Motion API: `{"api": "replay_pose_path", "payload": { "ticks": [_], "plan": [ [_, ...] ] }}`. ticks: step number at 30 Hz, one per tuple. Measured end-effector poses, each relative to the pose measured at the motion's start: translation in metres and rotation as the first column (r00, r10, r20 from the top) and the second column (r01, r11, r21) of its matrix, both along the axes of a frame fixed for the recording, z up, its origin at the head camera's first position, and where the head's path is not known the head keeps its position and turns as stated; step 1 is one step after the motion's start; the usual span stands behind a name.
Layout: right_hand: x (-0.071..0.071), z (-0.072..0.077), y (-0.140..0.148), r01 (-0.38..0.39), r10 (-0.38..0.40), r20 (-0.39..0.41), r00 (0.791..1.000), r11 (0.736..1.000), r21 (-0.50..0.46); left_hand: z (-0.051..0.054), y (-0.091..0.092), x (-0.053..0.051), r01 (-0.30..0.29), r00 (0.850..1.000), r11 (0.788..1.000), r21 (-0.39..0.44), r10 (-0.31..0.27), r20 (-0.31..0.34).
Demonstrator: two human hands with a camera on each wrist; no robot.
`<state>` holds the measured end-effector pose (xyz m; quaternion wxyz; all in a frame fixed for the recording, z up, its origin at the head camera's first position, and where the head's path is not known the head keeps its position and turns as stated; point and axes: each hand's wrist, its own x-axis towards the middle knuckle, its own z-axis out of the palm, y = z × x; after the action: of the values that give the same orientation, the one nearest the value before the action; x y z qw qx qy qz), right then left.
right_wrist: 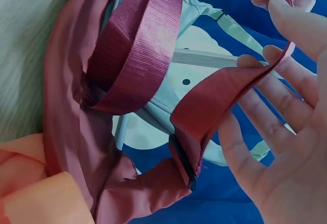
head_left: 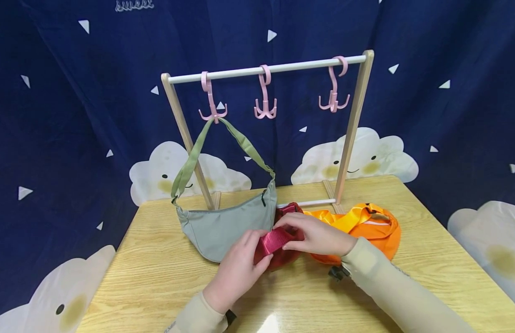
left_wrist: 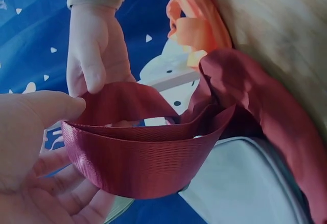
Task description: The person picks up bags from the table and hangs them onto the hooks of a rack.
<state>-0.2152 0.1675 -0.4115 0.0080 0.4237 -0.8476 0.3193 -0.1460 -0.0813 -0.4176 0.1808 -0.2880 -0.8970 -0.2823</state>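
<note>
A dark red fabric bag (head_left: pixel 282 262) rests on the table, its wide webbing strap (head_left: pixel 276 240) raised in a loop above it. My left hand (head_left: pixel 240 269) pinches the strap between thumb and fingers on the near left. On the far right side, my right hand (head_left: pixel 317 235) holds another part of the same strap; the right wrist view shows the webbing (right_wrist: pixel 214 96) running between that thumb and its fingers. A black slider (right_wrist: pixel 182 161) sits on the strap there. Both hands partly hide the bag in the head view.
A grey-green bag (head_left: pixel 228 229) hangs by its strap from the left pink hook (head_left: pixel 212 104), its body down at the table. Middle (head_left: pixel 265 99) and right pink hooks (head_left: pixel 334 92) hang on the rack's white bar (head_left: pixel 299 67). An orange bag (head_left: pixel 378 236) lies right of the red one.
</note>
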Motion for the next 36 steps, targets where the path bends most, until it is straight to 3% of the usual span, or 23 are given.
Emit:
{"api": "replay_pose_path", "payload": {
  "ticks": [7,13,29,36],
  "plan": [
    [-0.001,0.006,0.003,0.011,-0.013,-0.04,0.999,0.999,-0.043,0.006,-0.004,-0.003,0.001,1.0,1.0,-0.007,-0.001,-0.018],
    [-0.002,0.011,0.004,0.032,-0.033,-0.01,0.999,0.997,-0.075,0.011,-0.009,-0.007,0.009,0.999,1.0,-0.003,-0.009,-0.054],
    [-0.008,0.025,0.006,0.063,-0.073,-0.082,0.994,0.991,-0.121,0.02,-0.019,-0.014,-0.024,0.999,1.0,-0.008,0.025,0.032],
    [-0.007,0.031,0.008,0.101,-0.113,-0.109,0.988,0.988,-0.115,0.023,-0.022,-0.019,-0.015,1.0,1.0,-0.003,0.015,-0.007]
  ]
}}
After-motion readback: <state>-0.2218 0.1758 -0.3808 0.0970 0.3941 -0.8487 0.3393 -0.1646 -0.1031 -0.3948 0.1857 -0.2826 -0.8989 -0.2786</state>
